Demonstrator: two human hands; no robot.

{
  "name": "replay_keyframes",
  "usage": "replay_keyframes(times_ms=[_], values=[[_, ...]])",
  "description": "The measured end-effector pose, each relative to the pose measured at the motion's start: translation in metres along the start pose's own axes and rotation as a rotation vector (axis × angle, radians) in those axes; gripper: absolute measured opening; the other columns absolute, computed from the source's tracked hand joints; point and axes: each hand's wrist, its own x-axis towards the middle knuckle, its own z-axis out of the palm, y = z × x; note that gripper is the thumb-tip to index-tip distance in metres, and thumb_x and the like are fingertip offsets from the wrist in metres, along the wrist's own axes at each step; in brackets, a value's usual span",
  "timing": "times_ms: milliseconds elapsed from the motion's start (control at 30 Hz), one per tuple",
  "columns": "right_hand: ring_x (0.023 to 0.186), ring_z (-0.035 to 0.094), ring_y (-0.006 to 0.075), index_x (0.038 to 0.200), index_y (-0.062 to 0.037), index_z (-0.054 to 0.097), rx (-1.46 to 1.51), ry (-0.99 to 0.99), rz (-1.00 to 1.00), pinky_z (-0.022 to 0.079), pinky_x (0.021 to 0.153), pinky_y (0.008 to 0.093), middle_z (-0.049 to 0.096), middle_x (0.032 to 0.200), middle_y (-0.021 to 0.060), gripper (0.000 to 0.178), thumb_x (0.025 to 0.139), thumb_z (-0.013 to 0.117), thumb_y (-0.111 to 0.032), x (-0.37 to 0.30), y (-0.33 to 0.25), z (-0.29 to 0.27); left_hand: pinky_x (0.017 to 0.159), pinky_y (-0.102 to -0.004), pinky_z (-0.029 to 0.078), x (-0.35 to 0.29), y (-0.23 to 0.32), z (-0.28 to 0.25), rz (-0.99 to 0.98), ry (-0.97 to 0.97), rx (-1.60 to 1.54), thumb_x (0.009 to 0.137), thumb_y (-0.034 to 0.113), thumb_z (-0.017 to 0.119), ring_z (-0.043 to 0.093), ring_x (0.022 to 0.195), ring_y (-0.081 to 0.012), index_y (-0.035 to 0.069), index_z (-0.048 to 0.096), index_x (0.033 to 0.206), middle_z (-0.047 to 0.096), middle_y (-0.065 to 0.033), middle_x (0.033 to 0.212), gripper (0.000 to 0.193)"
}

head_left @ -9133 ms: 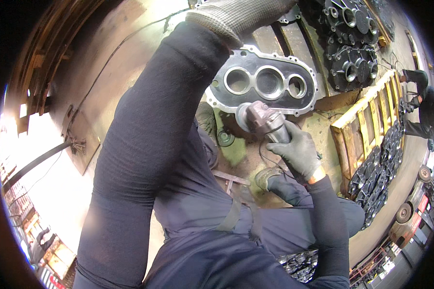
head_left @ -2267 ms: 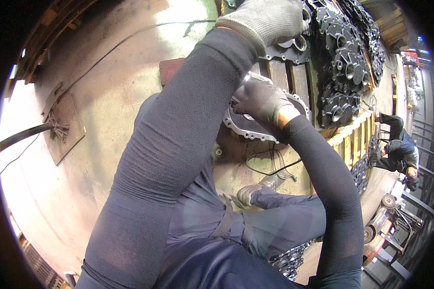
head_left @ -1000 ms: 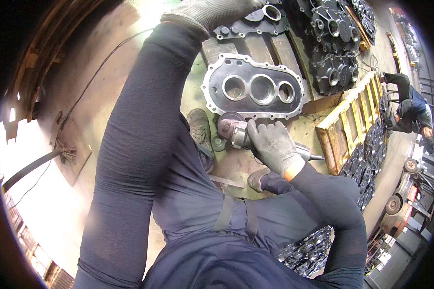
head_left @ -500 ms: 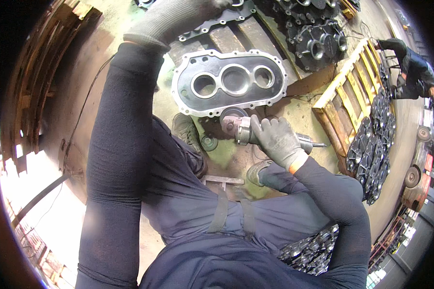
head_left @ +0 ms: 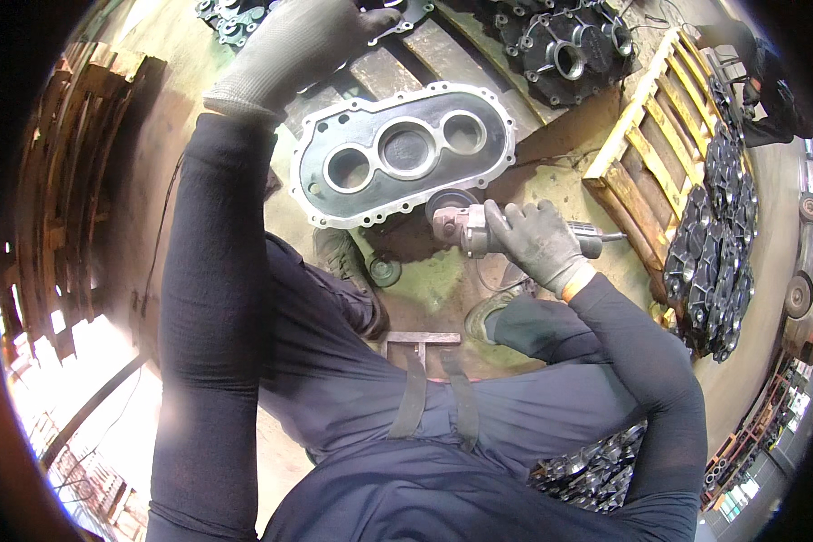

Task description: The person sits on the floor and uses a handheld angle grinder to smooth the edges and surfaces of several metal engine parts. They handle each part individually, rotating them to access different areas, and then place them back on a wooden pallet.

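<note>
My right hand [head_left: 540, 242], in a grey glove, is closed around the body of an angle grinder [head_left: 474, 228]. The grinder's disc [head_left: 448, 200] is close to the near edge of a metal gear housing cover [head_left: 368, 135]; whether they touch cannot be told. That cover has a bright flange with bolt holes, a dark inside and three round bores in a row. My left hand [head_left: 321, 41], also gloved, is beyond it with curled fingers, over a dark casting [head_left: 414, 16] at the top edge. What those fingers grip is hidden.
Wooden pallet slats [head_left: 438, 45] lie under the covers. Stacked dark castings [head_left: 574, 54] stand at far right. A yellowish pallet [head_left: 637, 149] leans beside more castings [head_left: 709, 244]. A person [head_left: 772, 99] bends beyond it. At left stand stacked pallets [head_left: 77, 199]; a small disc [head_left: 385, 271] lies near my foot.
The view has shifted, moving the cover left and up in it. My right hand and the grinder are slightly farther right of the cover. My left hand has come a little nearer.
</note>
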Motion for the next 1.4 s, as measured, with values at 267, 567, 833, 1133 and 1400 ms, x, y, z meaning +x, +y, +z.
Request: replay_keyframes(times_ms=[267, 567, 833, 1133, 1400], values=[[0.089, 0.073, 0.0256, 0.155, -0.0094, 0.052, 0.034, -0.010, 0.110, 0.055, 0.081, 0.0433, 0.070, 0.103, 0.0075, 0.063, 0.095, 0.069, -0.019, -0.021, 0.013, 0.007, 0.089, -0.0430, 0.063, 0.015, -0.018, 0.025, 0.070, -0.052, 0.043, 0.110, 0.043, 0.067, 0.081, 0.099, -0.0296, 0.005, 0.078, 0.130, 0.081, -0.0200, 0.111, 0.044], [0.102, 0.076, 0.0358, 0.145, -0.0086, 0.063, 0.531, 0.044, 0.704, 0.056, 0.092, 0.0492, 0.078, 0.110, 0.0170, 0.080, 0.078, 0.092, -0.042, -0.051, 0.052, 0.010, 0.083, -0.0393, 0.062, 0.012, -0.006, 0.025, 0.102, -0.030, 0.021, 0.111, 0.039, 0.067, 0.080, 0.092, -0.0249, 0.006, 0.076, 0.133, 0.081, -0.0183, 0.104, 0.040], [0.083, 0.071, 0.0170, 0.120, 0.0017, 0.076, 1.337, 0.130, 0.960, 0.059, 0.081, 0.0358, 0.079, 0.099, 0.0086, 0.055, 0.083, 0.092, -0.036, -0.020, 0.100, 0.019, 0.071, -0.0385, 0.064, 0.008, 0.010, 0.024, 0.058, -0.021, 0.002, 0.111, 0.041, 0.067, 0.079, 0.069, -0.0224, 0.003, 0.072, 0.137, 0.082, -0.0183, 0.104, 0.046], [0.063, 0.071, 0.0179, 0.116, 0.0032, 0.071, 1.475, 0.018, 0.979, 0.060, 0.057, 0.0329, 0.074, 0.085, 0.0098, 0.049, 0.088, 0.091, -0.032, 0.033, 0.126, 0.015, 0.071, -0.0378, 0.063, 0.007, 0.007, 0.019, 0.027, -0.057, 0.027, 0.109, 0.038, 0.069, 0.077, 0.068, -0.0209, 0.004, 0.074, 0.135, 0.081, -0.0168, 0.103, 0.043], [0.060, 0.073, 0.0256, 0.108, 0.0044, 0.069, 1.694, 0.019, 1.115, 0.063, 0.054, 0.0391, 0.073, 0.081, 0.0138, 0.049, 0.087, 0.093, -0.032, -0.001, 0.097, 0.023, 0.091, -0.0507, 0.061, 0.000, 0.005, 0.020, 0.112, 0.118, 0.056, 0.106, 0.043, 0.067, 0.078, 0.102, -0.0379, 0.005, 0.078, 0.115, 0.079, -0.0202, 0.106, 0.041]])
